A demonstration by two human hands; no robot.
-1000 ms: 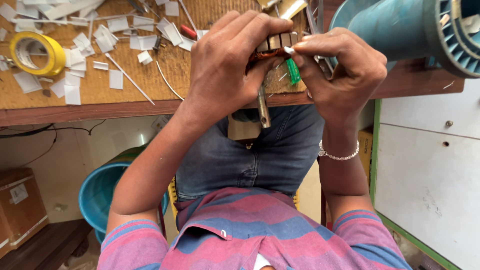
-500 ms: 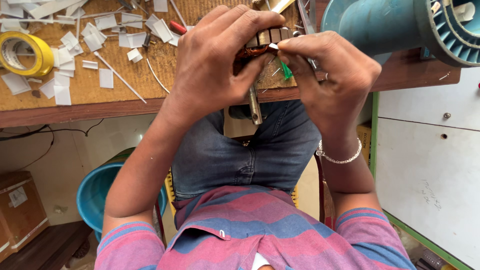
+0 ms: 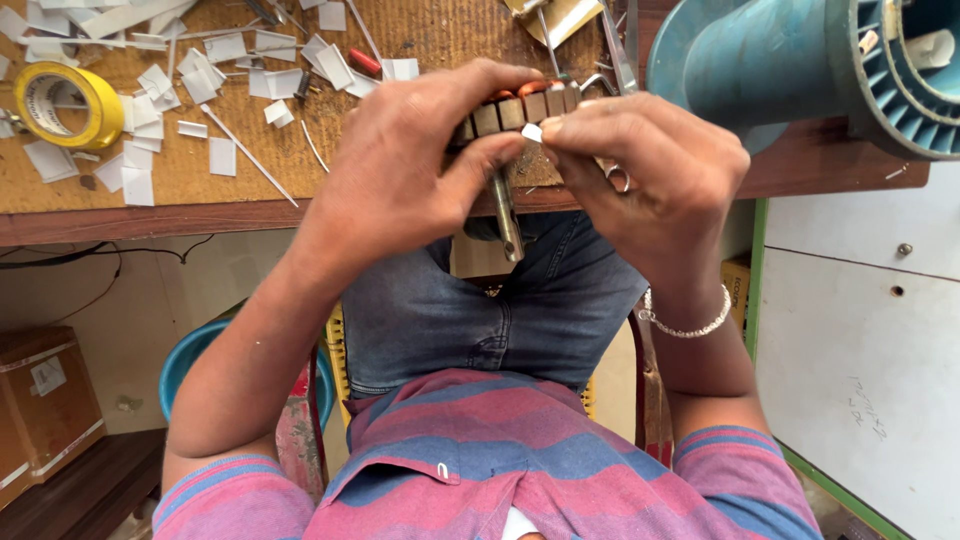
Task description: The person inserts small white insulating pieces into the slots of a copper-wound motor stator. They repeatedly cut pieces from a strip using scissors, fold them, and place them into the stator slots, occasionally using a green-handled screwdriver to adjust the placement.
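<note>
Nearest the viewer is a striped pink-and-blue shirt point(image 3: 500, 480) and jeans, with a blue tub point(image 3: 190, 360) down beside the left knee and a cardboard box point(image 3: 45, 400) on a low shelf farther left.

Above the lap, both hands meet at the bench point(image 3: 200, 215) edge. The left hand point(image 3: 400, 180) has its grip closed around a small motor armature point(image 3: 520, 110), fingers over the top and thumb pressing from below. The armature's steel shaft point(image 3: 505, 215) points down toward the person's lap, so its long axis runs roughly away from the bench and toward the body. The right hand point(image 3: 650, 170) comes in from the other side, its thumb and forefinger pinched shut on a small white slip point(image 3: 531, 132) right at the armature's slotted face, touching it. The slip lies between the 2 hands, with the right fingertips nearest to the slots.

Farther off, the bench carries scattered white paper strips point(image 3: 220, 155), a yellow tape roll point(image 3: 60, 105) at the left, and a big teal spool point(image 3: 800, 70) at the right.
</note>
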